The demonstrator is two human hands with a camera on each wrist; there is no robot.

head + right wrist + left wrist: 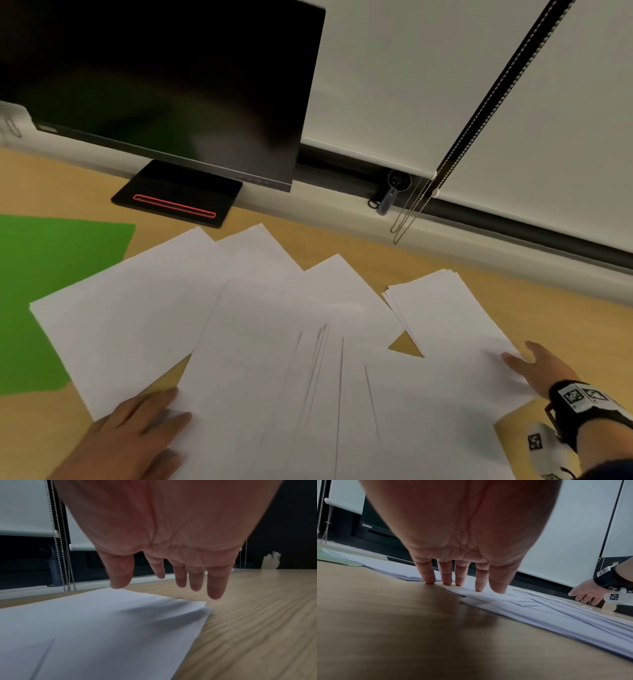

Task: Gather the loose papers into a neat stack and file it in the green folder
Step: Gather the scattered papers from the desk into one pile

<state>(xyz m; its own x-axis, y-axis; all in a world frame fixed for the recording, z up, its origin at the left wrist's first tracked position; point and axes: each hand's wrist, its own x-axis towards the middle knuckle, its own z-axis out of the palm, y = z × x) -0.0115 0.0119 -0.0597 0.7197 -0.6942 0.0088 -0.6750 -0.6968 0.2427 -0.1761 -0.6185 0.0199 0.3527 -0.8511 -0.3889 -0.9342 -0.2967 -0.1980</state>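
Observation:
Several white papers (274, 342) lie fanned across the wooden desk (565, 315). The green folder (44, 291) lies flat at the left, partly under the leftmost sheet. My left hand (137, 435) rests at the lower left edge of the spread, fingers (447, 577) straight, tips touching desk and paper (539, 608). My right hand (537, 366) is at the right corner of the spread, fingers (216, 588) straight and spread just above the desk, thumb at the edge of the top sheet (102, 628). Neither hand holds anything.
A dark monitor (164, 85) on a black base (178, 195) stands at the back left. Window blinds with bead chains (411, 212) and a window handle (390, 195) run along the back. Bare desk shows to the right of the papers.

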